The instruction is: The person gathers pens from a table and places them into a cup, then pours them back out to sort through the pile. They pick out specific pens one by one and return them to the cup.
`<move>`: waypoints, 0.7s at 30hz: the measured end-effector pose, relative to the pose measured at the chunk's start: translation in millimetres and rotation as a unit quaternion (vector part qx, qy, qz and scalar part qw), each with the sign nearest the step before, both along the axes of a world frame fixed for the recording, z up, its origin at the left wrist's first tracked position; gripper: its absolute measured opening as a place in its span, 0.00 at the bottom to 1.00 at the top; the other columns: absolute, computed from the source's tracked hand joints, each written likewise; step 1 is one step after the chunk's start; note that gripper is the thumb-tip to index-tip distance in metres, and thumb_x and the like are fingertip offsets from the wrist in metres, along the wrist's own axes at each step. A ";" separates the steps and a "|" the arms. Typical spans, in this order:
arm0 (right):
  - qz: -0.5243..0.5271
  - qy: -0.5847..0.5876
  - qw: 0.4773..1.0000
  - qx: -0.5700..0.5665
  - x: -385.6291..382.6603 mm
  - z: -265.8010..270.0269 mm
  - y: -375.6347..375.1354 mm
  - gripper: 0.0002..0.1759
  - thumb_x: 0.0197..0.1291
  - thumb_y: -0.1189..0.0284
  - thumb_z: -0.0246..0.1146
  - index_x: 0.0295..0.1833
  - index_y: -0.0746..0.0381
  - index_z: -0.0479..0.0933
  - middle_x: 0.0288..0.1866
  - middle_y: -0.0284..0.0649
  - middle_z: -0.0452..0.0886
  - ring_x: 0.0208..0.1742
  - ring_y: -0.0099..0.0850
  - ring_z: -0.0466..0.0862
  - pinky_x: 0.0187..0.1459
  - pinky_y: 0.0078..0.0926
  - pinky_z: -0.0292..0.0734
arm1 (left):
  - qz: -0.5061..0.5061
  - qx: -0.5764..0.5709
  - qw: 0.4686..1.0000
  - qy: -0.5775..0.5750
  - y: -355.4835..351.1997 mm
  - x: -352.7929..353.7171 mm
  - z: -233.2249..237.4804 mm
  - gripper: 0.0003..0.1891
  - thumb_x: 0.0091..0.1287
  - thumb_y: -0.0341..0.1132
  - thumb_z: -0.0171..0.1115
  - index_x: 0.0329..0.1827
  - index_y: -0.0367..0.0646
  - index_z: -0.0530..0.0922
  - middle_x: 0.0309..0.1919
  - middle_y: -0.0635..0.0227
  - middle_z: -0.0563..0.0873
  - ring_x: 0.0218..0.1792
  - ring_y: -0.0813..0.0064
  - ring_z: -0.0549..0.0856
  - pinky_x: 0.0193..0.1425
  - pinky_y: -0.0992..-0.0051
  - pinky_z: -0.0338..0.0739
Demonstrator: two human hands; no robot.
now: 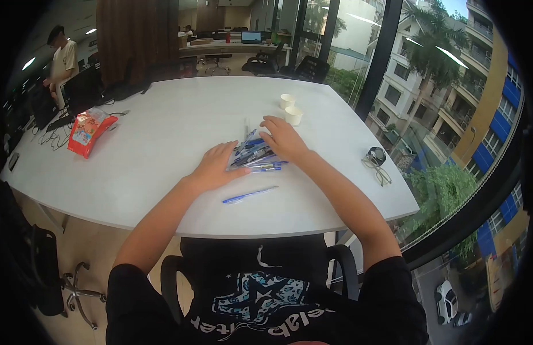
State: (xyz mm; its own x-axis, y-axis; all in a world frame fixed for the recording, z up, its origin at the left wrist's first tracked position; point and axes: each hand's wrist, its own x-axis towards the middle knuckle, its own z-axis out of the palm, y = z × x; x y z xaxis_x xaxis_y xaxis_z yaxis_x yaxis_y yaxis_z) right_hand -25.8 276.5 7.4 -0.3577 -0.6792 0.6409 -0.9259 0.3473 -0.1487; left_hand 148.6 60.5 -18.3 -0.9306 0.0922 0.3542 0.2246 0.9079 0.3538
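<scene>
A loose pile of pens (256,154), mostly blue and dark, lies in the middle of the white table (157,144). My left hand (212,167) rests at the pile's left side, fingers stretched and thumb reaching along its near edge. On the opposite side, my right hand (284,139) arches over the upper right of the pile with its fingers apart. Both hands touch or nearly touch the pens, and neither is closed around one. A single blue pen (249,195) lies apart, closer to me. Parts of the pile are hidden by my fingers.
Two paper cups (293,115) stand beyond my right hand. Glasses (382,173) and a dark round object (376,154) lie near the right edge, by the window. A red snack bag (89,133), cables and monitors occupy the left. A person (64,63) stands at far left.
</scene>
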 end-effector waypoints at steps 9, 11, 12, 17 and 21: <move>-0.107 -0.227 0.945 0.211 -69.8 -15.5 -103.4 0.31 0.73 0.51 0.59 0.65 0.68 0.83 0.67 0.52 0.84 0.68 0.51 0.83 0.70 0.45 0.77 | -0.051 -0.173 0.984 -0.014 70.0 51.7 21.2 0.60 0.70 0.72 0.64 0.87 0.30 0.53 0.86 0.35 0.56 0.86 0.32 0.51 0.88 0.42 0.46; -0.028 -0.139 0.962 0.235 -68.4 -23.6 -107.5 0.26 0.68 0.58 0.64 0.64 0.65 0.85 0.65 0.51 0.87 0.66 0.50 0.86 0.69 0.43 0.79 | -0.041 -0.167 0.985 -0.026 70.7 47.4 17.4 0.61 0.69 0.73 0.63 0.87 0.29 0.53 0.86 0.35 0.56 0.87 0.32 0.51 0.88 0.41 0.46; -0.026 -0.144 0.960 0.239 -61.9 -19.6 -102.5 0.26 0.68 0.58 0.64 0.64 0.65 0.85 0.65 0.51 0.87 0.66 0.50 0.86 0.69 0.43 0.79 | -0.031 -0.154 0.987 -0.035 70.0 44.3 12.5 0.62 0.69 0.75 0.62 0.86 0.27 0.53 0.86 0.35 0.56 0.87 0.33 0.50 0.88 0.40 0.45; 0.126 -0.211 0.945 0.218 -36.3 19.5 -60.1 0.18 0.62 0.77 0.63 0.54 0.58 0.91 0.54 0.47 0.92 0.57 0.45 0.90 0.63 0.39 0.82 | 0.045 -0.165 0.985 0.000 42.7 19.4 4.2 0.59 0.72 0.73 0.60 0.85 0.25 0.56 0.85 0.35 0.57 0.87 0.34 0.52 0.88 0.42 0.46; 0.159 -0.236 0.937 0.203 -40.5 25.3 -25.6 0.16 0.64 0.79 0.61 0.51 0.61 0.91 0.54 0.46 0.92 0.58 0.41 0.89 0.64 0.37 0.80 | 0.044 -0.184 0.982 0.018 34.6 19.5 5.8 0.60 0.70 0.74 0.61 0.86 0.27 0.56 0.85 0.37 0.57 0.87 0.35 0.52 0.89 0.42 0.46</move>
